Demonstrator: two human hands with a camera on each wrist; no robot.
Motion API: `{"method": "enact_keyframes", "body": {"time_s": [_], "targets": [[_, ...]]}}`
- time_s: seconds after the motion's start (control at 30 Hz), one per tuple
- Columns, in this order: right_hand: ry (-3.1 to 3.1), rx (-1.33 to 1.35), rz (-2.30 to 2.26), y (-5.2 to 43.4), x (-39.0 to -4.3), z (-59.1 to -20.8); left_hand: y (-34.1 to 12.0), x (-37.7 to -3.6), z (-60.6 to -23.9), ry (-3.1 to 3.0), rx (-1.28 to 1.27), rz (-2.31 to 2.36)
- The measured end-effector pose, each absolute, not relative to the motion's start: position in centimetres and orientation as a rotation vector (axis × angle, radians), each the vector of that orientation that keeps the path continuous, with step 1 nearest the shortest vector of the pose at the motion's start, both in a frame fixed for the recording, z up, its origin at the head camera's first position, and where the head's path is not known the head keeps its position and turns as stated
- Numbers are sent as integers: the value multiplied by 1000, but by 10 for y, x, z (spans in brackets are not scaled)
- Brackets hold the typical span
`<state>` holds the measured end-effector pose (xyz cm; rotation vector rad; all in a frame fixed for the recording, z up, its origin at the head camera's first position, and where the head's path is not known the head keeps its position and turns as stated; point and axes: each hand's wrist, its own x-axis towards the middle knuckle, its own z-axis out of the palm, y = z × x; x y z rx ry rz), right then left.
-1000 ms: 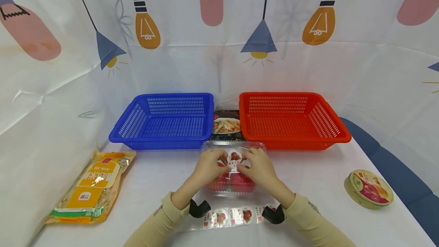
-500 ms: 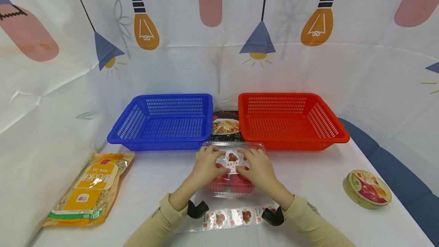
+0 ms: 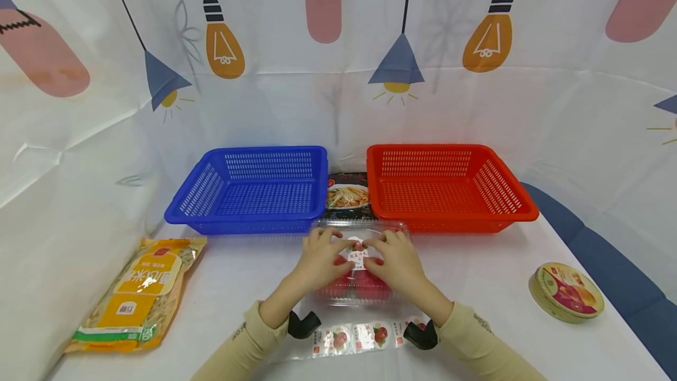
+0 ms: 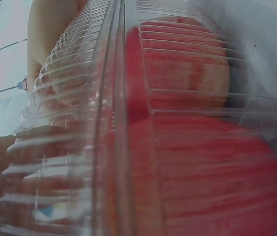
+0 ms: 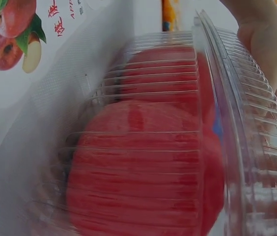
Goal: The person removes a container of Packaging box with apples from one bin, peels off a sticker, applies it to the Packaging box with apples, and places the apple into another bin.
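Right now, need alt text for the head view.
Both hands, left and right, press a label onto a clear plastic clamshell box of red apples on a white table, before a blue plastic basket and a red one.

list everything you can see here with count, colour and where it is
clear clamshell box: 1, transparent with a white apple label, table centre, under both hands
apples: at least 2, red, inside the box
sticker strip: 1, white with red apple pictures, near table edge between the wrists
blue basket: 1, blue, back left of table
red basket: 1, red, back right of table
noodle packet: 1, dark with a noodle picture, between the baskets
snack bag: 1, yellow and orange, left side of table
round tin: 1, gold rim with a red printed lid, right side of table
left hand: 1, on the box lid
right hand: 1, on the box lid
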<state>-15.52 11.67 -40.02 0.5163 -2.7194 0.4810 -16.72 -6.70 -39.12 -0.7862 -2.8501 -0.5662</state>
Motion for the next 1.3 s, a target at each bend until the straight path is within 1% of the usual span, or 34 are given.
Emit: {"method": "enact_keyframes", "body": {"time_s": [0.17,0.33,0.5,0.57,0.67,0.77,0.83,0.97,1.1,1.3], "targets": [[-2707,473,552,125,-152,-395,-75,-163,-390,-2766,-737,-691],[-2678,333,840,149,-145,-395,-99,-156,-393,-2642,-588,-932],[-2667,190,1425,174,-140,-402,-122,-152,-403,-2638,-438,-1224],[-2648,98,1693,180,-137,-404,-128,-151,-407,-2657,-368,-1482],[-2594,-41,2064,185,-133,-406,-135,-150,-412,-2653,-191,-1910],[-2505,-173,2381,185,-129,-410,-138,-149,-417,-2626,-35,-2205],[-2420,-226,2570,185,-128,-414,-139,-148,-421,-2618,-32,-2317],[-2283,-240,2799,184,-127,-419,-140,-147,-428,-2628,-143,-2440],[-2204,-221,2870,182,-126,-422,-140,-144,-430,-2638,-236,-2486],[-2189,-210,2887,181,-117,-420,-142,-135,-430,-2603,-293,-2527]]}}
